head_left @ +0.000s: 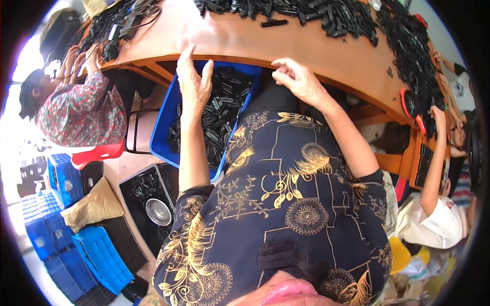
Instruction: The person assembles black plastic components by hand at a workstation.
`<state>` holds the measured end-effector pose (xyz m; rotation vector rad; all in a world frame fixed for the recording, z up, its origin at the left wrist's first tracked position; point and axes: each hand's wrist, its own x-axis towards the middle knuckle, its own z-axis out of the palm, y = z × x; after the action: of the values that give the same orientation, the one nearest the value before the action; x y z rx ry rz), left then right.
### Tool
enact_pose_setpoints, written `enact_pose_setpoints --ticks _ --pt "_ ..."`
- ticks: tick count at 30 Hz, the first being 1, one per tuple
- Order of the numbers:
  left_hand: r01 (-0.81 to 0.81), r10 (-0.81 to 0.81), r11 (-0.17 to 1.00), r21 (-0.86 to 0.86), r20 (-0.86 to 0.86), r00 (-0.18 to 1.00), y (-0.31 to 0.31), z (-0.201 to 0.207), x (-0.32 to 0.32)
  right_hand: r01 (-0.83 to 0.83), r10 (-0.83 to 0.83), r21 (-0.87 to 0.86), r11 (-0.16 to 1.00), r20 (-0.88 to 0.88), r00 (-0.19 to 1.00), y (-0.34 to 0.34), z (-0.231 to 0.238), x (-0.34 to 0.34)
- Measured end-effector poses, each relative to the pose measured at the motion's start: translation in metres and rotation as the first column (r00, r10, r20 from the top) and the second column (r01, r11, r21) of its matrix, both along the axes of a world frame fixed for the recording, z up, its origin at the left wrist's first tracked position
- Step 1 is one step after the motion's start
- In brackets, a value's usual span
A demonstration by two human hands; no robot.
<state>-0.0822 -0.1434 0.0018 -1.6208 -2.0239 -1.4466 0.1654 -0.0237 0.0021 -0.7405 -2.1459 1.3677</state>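
Note:
My left hand (193,84) is raised over the blue bin (164,130), near the table's front edge. Its fingers point up with the thumb apart, and nothing is in it. Many small black plastic parts (217,109) fill the bin, which stands beside my lap. To the right, my right hand (301,84) hovers by the same table edge. Its fingers are loosely bent and apart, and I see no object in them. Both hands are clear of the black parts heaped (306,15) at the far side of the wooden table (240,38).
One co-worker in a flowered shirt (84,112) sits at left; another in a white top (434,222) works at right. A red-rimmed round item (408,103) lies on the table's right. Behind at left are a black tray (135,191) with a metal bowl (158,211) and blue crates (46,224).

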Motion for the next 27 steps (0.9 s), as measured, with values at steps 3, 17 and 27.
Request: enact_pose_setpoints --ticks 3,17,27 --pt "0.401 -0.410 0.911 0.099 0.106 0.906 0.014 0.051 0.060 0.075 -0.076 -0.017 0.997 -0.078 0.994 0.016 0.005 0.003" --pt "0.717 -0.742 0.582 0.384 -0.110 0.661 0.009 0.195 0.177 0.372 -0.570 0.747 0.551 0.011 0.821 0.139 -0.005 0.095" --pt "0.753 -0.930 0.366 -0.546 -0.199 0.308 0.114 0.153 0.157 -0.188 -0.437 0.897 0.401 0.367 0.821 0.155 0.031 0.100"
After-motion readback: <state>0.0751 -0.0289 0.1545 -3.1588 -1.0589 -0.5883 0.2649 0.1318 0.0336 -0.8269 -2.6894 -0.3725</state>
